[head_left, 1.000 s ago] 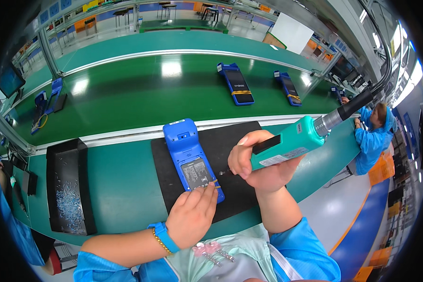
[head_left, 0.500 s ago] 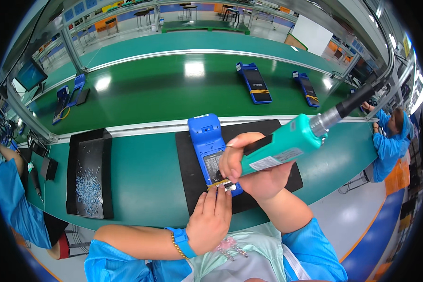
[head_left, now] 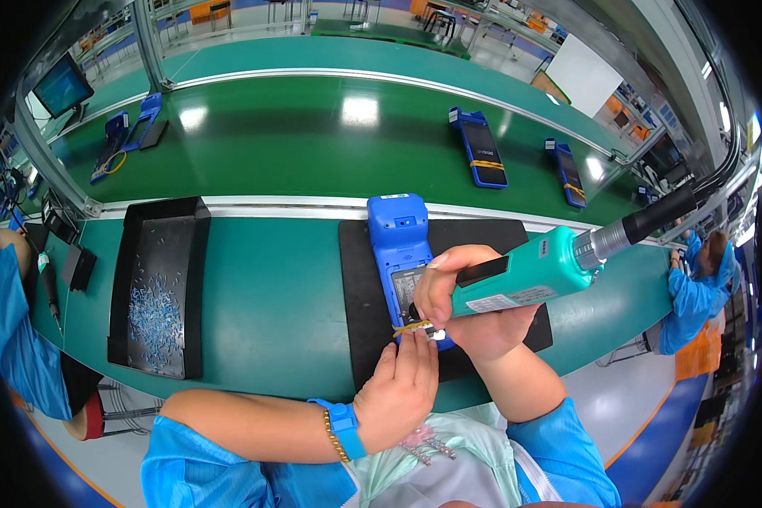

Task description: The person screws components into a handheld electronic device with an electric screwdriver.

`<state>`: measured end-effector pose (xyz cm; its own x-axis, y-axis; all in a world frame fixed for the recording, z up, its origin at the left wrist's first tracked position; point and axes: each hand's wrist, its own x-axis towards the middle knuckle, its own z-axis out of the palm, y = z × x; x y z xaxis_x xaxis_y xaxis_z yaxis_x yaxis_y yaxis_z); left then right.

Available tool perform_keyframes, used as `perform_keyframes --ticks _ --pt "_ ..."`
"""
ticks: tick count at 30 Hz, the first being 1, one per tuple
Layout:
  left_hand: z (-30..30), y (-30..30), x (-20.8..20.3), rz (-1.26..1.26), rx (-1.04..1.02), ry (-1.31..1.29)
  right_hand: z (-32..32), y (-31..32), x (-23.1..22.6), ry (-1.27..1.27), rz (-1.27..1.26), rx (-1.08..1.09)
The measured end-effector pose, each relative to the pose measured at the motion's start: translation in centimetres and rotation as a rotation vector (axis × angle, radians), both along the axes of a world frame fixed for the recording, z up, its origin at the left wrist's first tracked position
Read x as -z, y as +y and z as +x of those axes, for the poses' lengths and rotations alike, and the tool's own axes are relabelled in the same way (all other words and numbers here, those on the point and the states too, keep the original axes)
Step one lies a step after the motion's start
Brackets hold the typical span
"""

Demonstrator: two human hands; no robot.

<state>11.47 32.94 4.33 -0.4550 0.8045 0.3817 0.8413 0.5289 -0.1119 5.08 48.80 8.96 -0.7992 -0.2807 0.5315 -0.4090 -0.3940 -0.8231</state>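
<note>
A blue handheld terminal [head_left: 398, 233] lies back side up on the black mat [head_left: 361, 339], its battery bay and a yellow rubber band near the bottom in view. My right hand [head_left: 474, 309] is wrapped round a teal electric screwdriver [head_left: 525, 269], tilted with its bit end low over the terminal's lower part. The hand hides the tip, so I cannot tell whether it touches a screw. With fingers stretched flat and close together, my left hand [head_left: 402, 389] presses on the terminal's bottom end, just beside the rubber band.
A black tray [head_left: 196, 296] with many small screws stands to the left. Blue terminals [head_left: 483, 152] with yellow bands sit on the green bench behind. A second screwdriver [head_left: 49, 284] lies far left near a co-worker's blue sleeve [head_left: 17, 339]. Another person [head_left: 698, 292] works at far right.
The whole view has shifted a little, with the terminal and both hands appearing further right. My hands keep about the same places on the terminal and screwdriver.
</note>
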Motion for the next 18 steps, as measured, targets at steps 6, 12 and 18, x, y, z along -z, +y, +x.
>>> perform_keyframes --ticks 6,12,18 --pt "0.0 -0.1 0.0 -0.02 0.005 0.033 0.0 -0.3 0.1 0.024 -0.002 0.023" --pt "0.1 -0.1 0.4 -0.069 0.014 0.061 0.0 -0.3 -0.2 0.008 -0.005 -0.001" --pt "0.1 0.0 0.1 -0.084 0.011 0.048 0.4 -1.1 -0.5 -0.115 0.064 -0.006"
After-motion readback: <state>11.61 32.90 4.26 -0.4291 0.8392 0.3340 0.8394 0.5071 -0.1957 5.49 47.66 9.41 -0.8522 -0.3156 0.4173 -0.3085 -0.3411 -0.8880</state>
